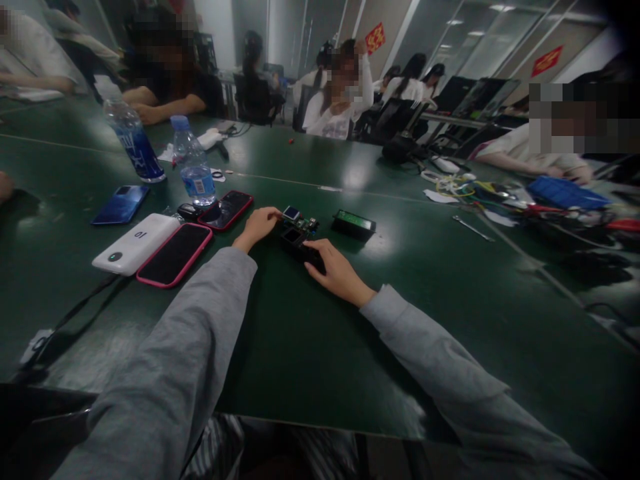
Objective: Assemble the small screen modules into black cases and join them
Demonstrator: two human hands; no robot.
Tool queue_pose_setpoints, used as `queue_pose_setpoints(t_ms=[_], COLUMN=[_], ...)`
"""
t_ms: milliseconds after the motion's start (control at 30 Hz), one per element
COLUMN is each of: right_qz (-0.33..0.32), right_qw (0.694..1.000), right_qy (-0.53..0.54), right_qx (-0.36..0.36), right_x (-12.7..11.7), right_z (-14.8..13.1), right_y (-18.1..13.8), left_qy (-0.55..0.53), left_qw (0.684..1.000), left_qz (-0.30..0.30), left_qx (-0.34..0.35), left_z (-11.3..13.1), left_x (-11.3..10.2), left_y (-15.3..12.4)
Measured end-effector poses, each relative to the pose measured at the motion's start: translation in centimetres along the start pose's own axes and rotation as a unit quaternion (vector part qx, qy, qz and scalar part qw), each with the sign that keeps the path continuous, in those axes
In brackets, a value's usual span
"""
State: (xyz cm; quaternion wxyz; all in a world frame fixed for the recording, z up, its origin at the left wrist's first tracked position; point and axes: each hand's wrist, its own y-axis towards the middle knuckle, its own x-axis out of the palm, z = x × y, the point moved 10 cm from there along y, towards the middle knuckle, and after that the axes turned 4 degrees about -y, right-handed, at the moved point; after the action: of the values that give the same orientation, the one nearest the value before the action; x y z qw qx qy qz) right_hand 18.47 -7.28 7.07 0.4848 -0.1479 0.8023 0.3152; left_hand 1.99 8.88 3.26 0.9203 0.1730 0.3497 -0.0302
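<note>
My left hand (259,227) is closed at the left edge of a small green circuit board (305,224), which carries a little square screen. My right hand (341,272) is wrapped round the right end of a black plastic case (294,241), its thumb and fingers on either side. A square opening shows at the left end of the case, close below the board; I cannot tell whether the two touch. To the right of the board lies a black box with a green panel (355,222) on top, apart from both hands.
Left of my arm lie a pink-edged phone (175,255), a white power bank (131,245) with a cable, a red-edged phone (227,209) and a blue phone (121,205). Two bottles stand behind. A wrench (473,228), tangled wires and a blue tray (567,192) lie right. People sit around.
</note>
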Motion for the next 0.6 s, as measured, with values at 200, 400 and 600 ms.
queue_pose_setpoints(t_ms=[200, 400, 600], right_qz=[0.0, 0.014, 0.011], right_qw=[1.0, 1.0, 1.0], right_qy=[0.001, -0.002, -0.006], right_qx=[-0.002, -0.011, -0.008], right_x=[0.03, 0.05, 0.14], right_z=[0.03, -0.02, 0.12], right_y=[0.05, 0.1, 0.03], left_qy=[-0.001, 0.008, 0.007], left_qw=[1.0, 1.0, 1.0], left_qz=[0.0, 0.0, 0.003], left_qx=[0.011, 0.022, 0.018], left_z=[0.01, 0.0, -0.12], left_x=[0.08, 0.21, 0.17], left_y=[0.03, 0.16, 0.19])
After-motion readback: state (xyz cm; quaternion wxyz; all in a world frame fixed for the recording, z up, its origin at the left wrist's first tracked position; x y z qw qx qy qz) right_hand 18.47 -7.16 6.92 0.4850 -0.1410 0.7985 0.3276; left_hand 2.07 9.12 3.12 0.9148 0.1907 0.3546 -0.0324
